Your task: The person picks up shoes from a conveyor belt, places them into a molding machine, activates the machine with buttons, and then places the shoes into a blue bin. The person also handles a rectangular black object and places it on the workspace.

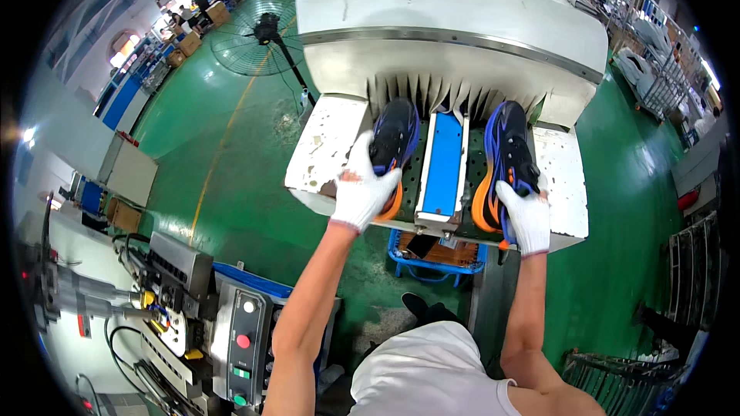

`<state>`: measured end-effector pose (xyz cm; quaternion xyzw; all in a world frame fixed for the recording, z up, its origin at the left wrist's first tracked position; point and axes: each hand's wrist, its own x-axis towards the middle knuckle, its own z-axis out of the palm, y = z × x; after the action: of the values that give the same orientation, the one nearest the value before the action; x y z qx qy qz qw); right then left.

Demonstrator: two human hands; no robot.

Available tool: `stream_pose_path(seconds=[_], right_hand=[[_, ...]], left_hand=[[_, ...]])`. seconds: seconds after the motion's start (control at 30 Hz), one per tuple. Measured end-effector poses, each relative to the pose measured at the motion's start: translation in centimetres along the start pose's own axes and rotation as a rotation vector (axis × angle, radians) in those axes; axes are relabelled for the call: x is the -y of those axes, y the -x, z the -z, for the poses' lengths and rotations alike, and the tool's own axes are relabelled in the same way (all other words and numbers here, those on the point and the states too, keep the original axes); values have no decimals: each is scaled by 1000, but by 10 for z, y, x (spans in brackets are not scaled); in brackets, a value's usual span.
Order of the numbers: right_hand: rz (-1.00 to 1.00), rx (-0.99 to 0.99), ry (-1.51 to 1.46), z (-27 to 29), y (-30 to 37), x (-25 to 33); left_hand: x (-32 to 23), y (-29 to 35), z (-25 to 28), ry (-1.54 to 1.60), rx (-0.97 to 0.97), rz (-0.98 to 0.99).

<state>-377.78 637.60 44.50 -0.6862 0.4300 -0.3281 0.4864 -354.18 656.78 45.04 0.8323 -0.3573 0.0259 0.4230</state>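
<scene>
Two black sneakers with blue and orange soles lie toe-first at the mouth of a white tunnel machine point(455, 62). My left hand point(364, 185), in a white glove, is closed around the heel end of the left sneaker point(395, 137). Likewise gloved, my right hand point(527, 217) grips the heel end of the right sneaker point(507, 150). Each shoe rests on a dark perforated belt, one on either side of a raised blue strip point(444, 166). Their toes reach the slitted curtain point(424, 91) hanging over the opening. My fingertips are partly hidden behind the shoes.
White side ledges point(560, 177) flank the belts. Below the machine's front stands a blue-framed cart point(437, 256). At lower left is a control panel point(245, 343) with buttons, beside other machinery. A large fan point(267, 28) stands behind on the left; a wire rack point(667, 81) is at far right.
</scene>
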Motion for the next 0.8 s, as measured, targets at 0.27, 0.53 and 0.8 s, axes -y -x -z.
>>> stream_pose_path(seconds=[0.27,0.53,0.8], right_hand=[[170,25,628,-75,-214,-22],[605,237,-82,-155,-96,4],[272,2028,266,-289,75,-139]], left_hand=[[55,-164,-124,-59,-47,-142],[76,87,-98,92,-164,66],[32,594,-55,-382,-669,1861]])
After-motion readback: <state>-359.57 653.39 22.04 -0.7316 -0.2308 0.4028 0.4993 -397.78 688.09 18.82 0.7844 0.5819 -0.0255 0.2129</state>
